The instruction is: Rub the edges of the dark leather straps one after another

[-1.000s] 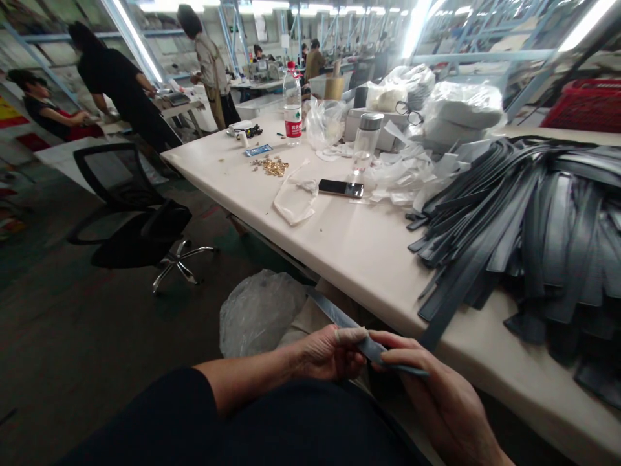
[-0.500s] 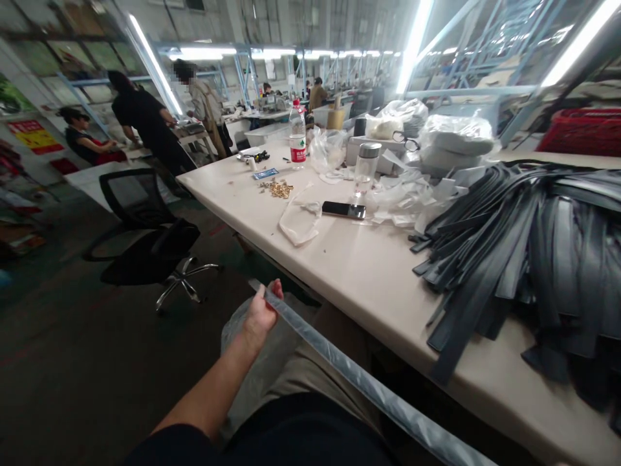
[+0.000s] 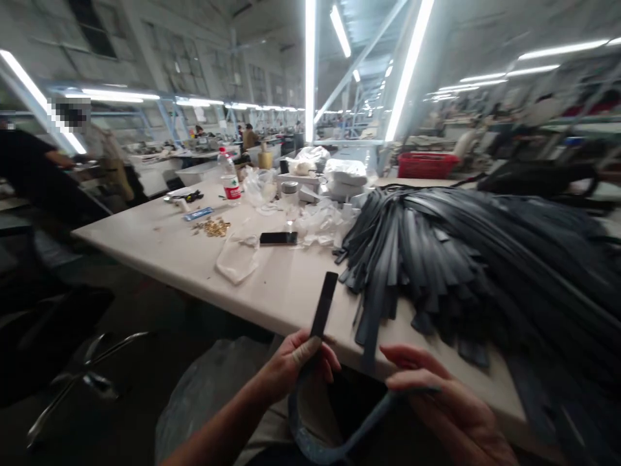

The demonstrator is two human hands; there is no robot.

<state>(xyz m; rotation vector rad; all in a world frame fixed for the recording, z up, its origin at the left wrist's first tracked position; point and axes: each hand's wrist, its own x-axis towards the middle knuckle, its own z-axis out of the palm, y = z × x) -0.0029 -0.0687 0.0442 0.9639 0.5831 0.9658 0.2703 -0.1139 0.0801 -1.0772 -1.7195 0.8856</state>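
My left hand [image 3: 303,362] pinches a long dark strap [image 3: 324,309] near one end, and that end sticks up beyond my thumb toward the table edge. Below the hand the strap hangs in a loop over my lap, its bluish-grey side showing. The loop rises to my right hand [image 3: 446,395], where the strap runs in at the fingers; part of that hold is blurred. Right beside my hands a big pile of similar dark grey straps [image 3: 436,233] covers the right side of the table [image 3: 165,259], several ends drooping over its front edge.
On the table are a phone [image 3: 278,239], small gold-coloured metal pieces [image 3: 216,226], a clear plastic bag [image 3: 237,260], a red-labelled bottle [image 3: 231,181] and a lidded jar [image 3: 290,197]. A red basket [image 3: 427,166] stands behind the pile. A chair base [image 3: 92,375] and a person [image 3: 29,168] are at left.
My view has swung right. The strap, earlier stretched across my lap, is now bent into a loop, with its left-hand end raised. My right hand has come into view.
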